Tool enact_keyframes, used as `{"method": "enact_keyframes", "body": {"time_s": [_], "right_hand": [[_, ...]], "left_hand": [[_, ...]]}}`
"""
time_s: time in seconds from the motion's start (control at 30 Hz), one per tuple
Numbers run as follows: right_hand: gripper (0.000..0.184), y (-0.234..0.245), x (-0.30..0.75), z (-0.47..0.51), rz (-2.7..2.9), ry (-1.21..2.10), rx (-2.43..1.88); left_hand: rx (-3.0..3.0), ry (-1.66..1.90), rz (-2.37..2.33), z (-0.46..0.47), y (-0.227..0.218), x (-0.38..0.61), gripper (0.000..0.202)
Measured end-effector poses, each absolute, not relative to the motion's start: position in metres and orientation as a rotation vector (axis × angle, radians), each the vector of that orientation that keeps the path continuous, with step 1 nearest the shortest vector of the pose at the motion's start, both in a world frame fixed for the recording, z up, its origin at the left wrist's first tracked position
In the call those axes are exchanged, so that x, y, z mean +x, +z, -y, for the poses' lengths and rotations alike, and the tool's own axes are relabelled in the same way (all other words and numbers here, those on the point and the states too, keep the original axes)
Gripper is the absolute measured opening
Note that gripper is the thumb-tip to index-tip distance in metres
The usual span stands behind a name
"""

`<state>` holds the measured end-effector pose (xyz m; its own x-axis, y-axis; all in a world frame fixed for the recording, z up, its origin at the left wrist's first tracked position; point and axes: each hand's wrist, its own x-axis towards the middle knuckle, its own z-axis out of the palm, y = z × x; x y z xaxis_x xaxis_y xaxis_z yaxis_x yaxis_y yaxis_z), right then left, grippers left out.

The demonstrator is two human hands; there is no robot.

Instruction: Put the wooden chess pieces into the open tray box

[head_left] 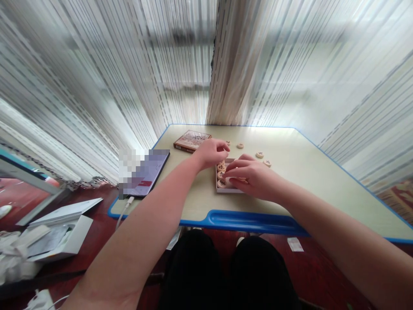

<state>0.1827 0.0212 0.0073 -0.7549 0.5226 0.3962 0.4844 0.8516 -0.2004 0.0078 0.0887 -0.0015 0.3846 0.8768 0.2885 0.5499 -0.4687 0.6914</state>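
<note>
Above the far left corner of a shallow box [217, 183] is my left hand [211, 153], its fingers curled with thumb and index tips close together. Whatever lies between them, if anything, is hidden. My right hand [254, 174] reaches over the box from the right, fingers stretched out and apart, tips at the pieces inside. Round wooden Chinese chess pieces [221, 184] line the box's left side; my right hand covers much of the rest. One loose chess piece [228, 142] shows just beyond my left fingers.
More loose pieces lie farther back: one chess piece [240, 146] and, to the right, another [260, 155]. A patterned box lid [192, 140] sits at the back left. A tablet [146, 174] with a white cable [121, 215] lies at the left edge of the blue-rimmed table [322, 172].
</note>
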Motion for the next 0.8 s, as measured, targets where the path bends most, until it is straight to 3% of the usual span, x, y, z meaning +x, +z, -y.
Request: {"method": "enact_keyframes", "body": {"time_s": [0.3, 0.8], "right_hand": [[0.03, 0.014, 0.179, -0.008, 2.726, 0.077, -0.577], [0.024, 0.009, 0.177, -0.005, 2.683, -0.13, -0.546]], "left_hand": [[2.163, 0.889, -1.209, -0.09, -0.002, 0.009, 0.02], [2.181, 0.882, -1.235, -0.088, 0.0, 0.008, 0.019]]}}
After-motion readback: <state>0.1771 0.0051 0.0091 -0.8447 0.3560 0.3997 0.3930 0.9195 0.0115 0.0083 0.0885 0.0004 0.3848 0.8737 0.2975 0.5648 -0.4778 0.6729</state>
